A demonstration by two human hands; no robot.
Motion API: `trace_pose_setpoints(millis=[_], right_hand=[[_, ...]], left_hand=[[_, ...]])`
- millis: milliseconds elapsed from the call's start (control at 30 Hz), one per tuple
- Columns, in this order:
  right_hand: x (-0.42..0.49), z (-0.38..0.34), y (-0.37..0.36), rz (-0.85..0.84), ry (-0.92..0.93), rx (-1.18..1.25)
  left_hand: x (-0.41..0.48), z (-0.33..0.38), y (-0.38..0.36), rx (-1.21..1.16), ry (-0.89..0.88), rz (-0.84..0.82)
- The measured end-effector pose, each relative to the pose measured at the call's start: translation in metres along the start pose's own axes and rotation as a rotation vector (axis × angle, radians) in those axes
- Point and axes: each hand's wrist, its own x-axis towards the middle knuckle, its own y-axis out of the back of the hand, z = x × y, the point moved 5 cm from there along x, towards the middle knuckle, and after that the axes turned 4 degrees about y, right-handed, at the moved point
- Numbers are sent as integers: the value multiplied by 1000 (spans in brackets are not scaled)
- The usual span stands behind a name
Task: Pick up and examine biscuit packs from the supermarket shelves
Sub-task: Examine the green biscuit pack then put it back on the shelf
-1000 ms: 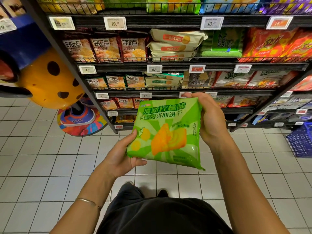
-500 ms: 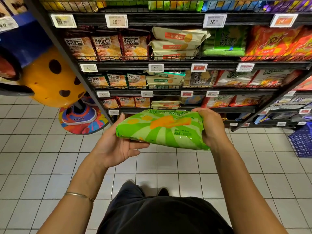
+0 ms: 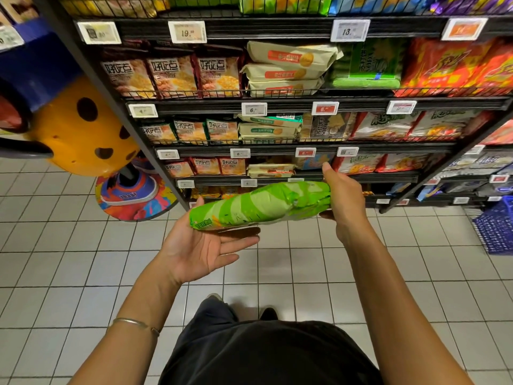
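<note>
Supermarket shelves are towering over a tiled floor as a person is holding a green biscuit pack at waist height.
The right hand is gripping the pack's right end; the left hand is lying palm-up, fingers straight, under its left end.

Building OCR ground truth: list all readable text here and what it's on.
"19." on the left top-rail tag
"13." on the right top-rail tag
"6." on the white second-rail tag and the red second-rail tag
"好吃点" on the brown packs
"SODA" on the grey pack
Handheld green pack: print too blurred. Remaining tags: unreadable.
</note>
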Motion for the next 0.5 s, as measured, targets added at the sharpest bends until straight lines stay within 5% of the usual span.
trace_pose_setpoints(millis=[200,500], right_hand=[[0,4,-2,-18,-15,83],[-9,-2,-12,-149,-22,257]], left_hand=[[-3,-4,-7,-30,-68,-116],[-3,6,-7,12,-353,9]])
